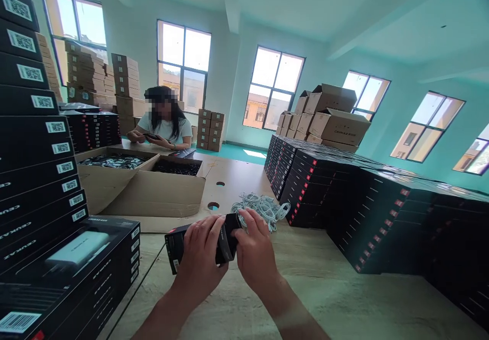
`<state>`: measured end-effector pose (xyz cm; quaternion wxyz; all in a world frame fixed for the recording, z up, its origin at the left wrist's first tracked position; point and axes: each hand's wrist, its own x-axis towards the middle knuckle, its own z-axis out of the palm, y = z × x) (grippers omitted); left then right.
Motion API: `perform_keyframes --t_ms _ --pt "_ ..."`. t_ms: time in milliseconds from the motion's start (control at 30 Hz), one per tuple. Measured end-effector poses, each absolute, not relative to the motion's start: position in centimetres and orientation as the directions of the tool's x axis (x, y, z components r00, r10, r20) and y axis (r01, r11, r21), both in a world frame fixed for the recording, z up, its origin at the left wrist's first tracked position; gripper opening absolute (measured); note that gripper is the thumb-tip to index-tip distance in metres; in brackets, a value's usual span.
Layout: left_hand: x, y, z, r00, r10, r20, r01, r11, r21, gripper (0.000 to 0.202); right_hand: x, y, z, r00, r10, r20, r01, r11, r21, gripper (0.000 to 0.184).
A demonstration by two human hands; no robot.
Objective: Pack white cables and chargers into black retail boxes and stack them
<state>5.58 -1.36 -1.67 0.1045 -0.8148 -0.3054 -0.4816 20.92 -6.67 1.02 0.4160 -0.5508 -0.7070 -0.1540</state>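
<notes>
A small black cardboard box [173,251] lies tilted between my hands above the table's near side. My left hand [204,251] wraps over its middle, fingers on top. At the box's right end, my right hand [257,253] is closed, with its thumb and bent fingers pressed against the edge; whether it pinches a flap there is hidden. Just beyond my right hand, a loose heap of white cables [269,210] rests on the table [298,273].
Tall stacks of black boxes stand at left [34,151] and right [344,192]. An open carton [156,192] with small dark items sits ahead at left. Two round holes [213,206] pierce the tabletop. Across the table, a person [168,126] handles a dark item.
</notes>
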Motion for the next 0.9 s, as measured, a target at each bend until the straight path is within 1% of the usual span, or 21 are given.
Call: perform_keyframes --t_ms 33,100,200,233,267,333,367,433,467,500,567,600,667,700,733,800,867,900 --pt "5.6 -1.3 -1.8 0.351 0.396 0.849 0.614 -0.781 0.11 0.072 20.8 -6.6 1.1 -0.007 0.695 0.719 0.902 0.316 -0.296 0.032" --pt "5.7 -1.2 -2.1 0.375 0.389 0.842 0.633 -0.771 0.074 0.073 20.8 -6.5 1.1 0.088 0.789 0.608 0.847 0.262 -0.463 0.028" --pt "5.8 -1.1 -2.3 0.411 0.375 0.831 0.651 -0.758 0.02 0.076 21.2 -6.3 1.1 0.158 0.882 0.445 0.669 0.236 -0.705 0.012" --pt "5.8 -1.1 -2.3 0.42 0.374 0.827 0.657 -0.753 0.006 0.077 21.6 -6.2 1.2 0.174 0.894 0.413 0.598 0.237 -0.766 0.013" --pt "5.8 -1.1 -2.3 0.427 0.376 0.823 0.663 -0.748 -0.002 0.078 22.1 -6.0 1.3 0.194 0.899 0.392 0.518 0.245 -0.819 0.019" --pt "5.7 -0.8 -2.3 0.432 0.389 0.814 0.675 -0.738 -0.005 0.08 23.4 -5.8 1.7 0.25 0.906 0.342 0.297 0.265 -0.918 0.027" --pt "5.6 -0.7 -2.3 0.43 0.4 0.809 0.682 -0.731 -0.001 0.08 24.3 -5.7 1.9 0.282 0.91 0.303 0.156 0.268 -0.951 0.029" --pt "5.2 -0.2 -2.5 0.419 0.436 0.797 0.705 -0.709 0.017 0.079 26.4 -5.6 2.4 0.352 0.912 0.213 -0.103 0.264 -0.959 0.034" --pt "4.9 0.1 -2.6 0.412 0.461 0.786 0.721 -0.692 0.028 0.077 27.6 -5.5 2.6 0.387 0.906 0.17 -0.187 0.258 -0.948 0.038" --pt "4.6 0.5 -2.8 0.401 0.492 0.773 0.741 -0.671 0.043 0.076 28.8 -5.5 2.8 0.42 0.897 0.138 -0.23 0.252 -0.94 0.042" --pt "4.2 1.1 -3.3 0.368 0.553 0.748 0.778 -0.623 0.077 0.075 30.8 -5.5 2.8 0.45 0.888 0.093 -0.245 0.223 -0.944 0.046" --pt "4.1 1.4 -3.5 0.347 0.571 0.744 0.791 -0.605 0.096 0.077 31.6 -5.5 2.7 0.438 0.896 0.069 -0.242 0.191 -0.951 0.045" --pt "4.2 1.8 -3.9 0.298 0.586 0.754 0.783 -0.602 0.159 0.079 32.2 -5.6 2.1 0.363 0.932 0.014 -0.225 0.102 -0.969 0.04" --pt "4.3 1.9 -4.0 0.277 0.591 0.758 0.751 -0.625 0.213 0.077 32.0 -5.6 1.7 0.308 0.951 -0.021 -0.208 0.046 -0.977 0.037" --pt "4.5 1.8 -4.0 0.262 0.605 0.752 0.695 -0.658 0.288 0.072 31.6 -5.6 1.2 0.247 0.967 -0.059 -0.184 -0.013 -0.983 0.034" --pt "5.1 1.3 -4.2 0.286 0.667 0.688 0.516 -0.712 0.476 0.06 30.0 -5.6 0.1 0.126 0.983 -0.131 -0.108 -0.118 -0.987 0.031" --pt "5.8 0.5 -4.4 0.393 0.729 0.561 0.332 -0.681 0.653 0.054 28.3 -5.4 -0.9 0.039 0.982 -0.182 -0.006 -0.182 -0.983 0.028" --pt "6.0 0.1 -4.5 0.457 0.743 0.489 0.272 -0.64 0.719 0.054 27.6 -5.3 -1.3 0.014 0.981 -0.195 0.051 -0.195 -0.979 0.027"
